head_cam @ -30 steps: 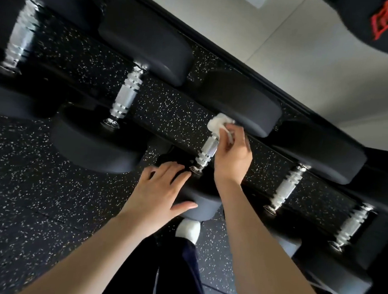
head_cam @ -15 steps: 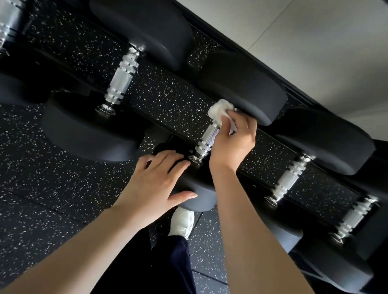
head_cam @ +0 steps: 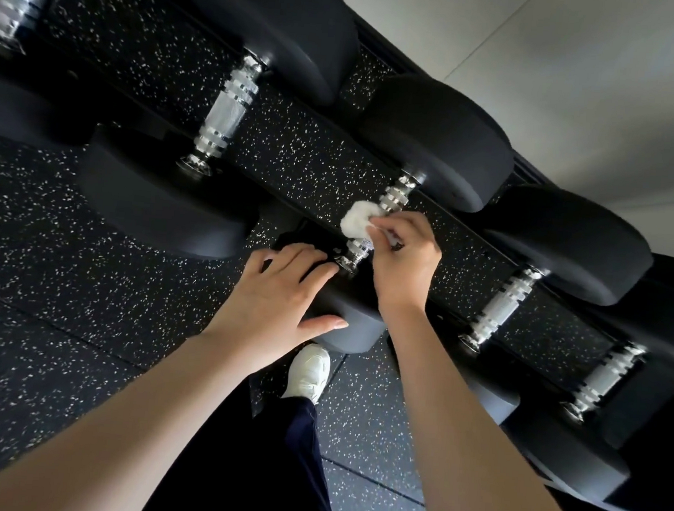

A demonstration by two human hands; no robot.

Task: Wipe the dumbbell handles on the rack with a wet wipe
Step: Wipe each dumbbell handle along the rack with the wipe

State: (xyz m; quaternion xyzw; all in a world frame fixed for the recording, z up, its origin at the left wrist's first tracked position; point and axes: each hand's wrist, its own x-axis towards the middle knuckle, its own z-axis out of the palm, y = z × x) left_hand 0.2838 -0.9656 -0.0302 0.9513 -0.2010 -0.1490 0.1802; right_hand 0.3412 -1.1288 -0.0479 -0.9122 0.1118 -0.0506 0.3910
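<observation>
so, the wiping looks midway at best: the right hand pinches the crumpled white wet wipe with curled fingers against the middle of one dumbbell handle, just toward 12 o'clock of centre. the left hand lies flat, fingers straight, on that dumbbell's near head, gripping nothing. five chrome handles show on the rack: two toward 10 and 11 o'clock, this one, two toward 3 and 4 o'clock. nothing shows which are already wiped, so up to four may remain. one wipe, two hands, one white shoe at 6 o'clock
</observation>
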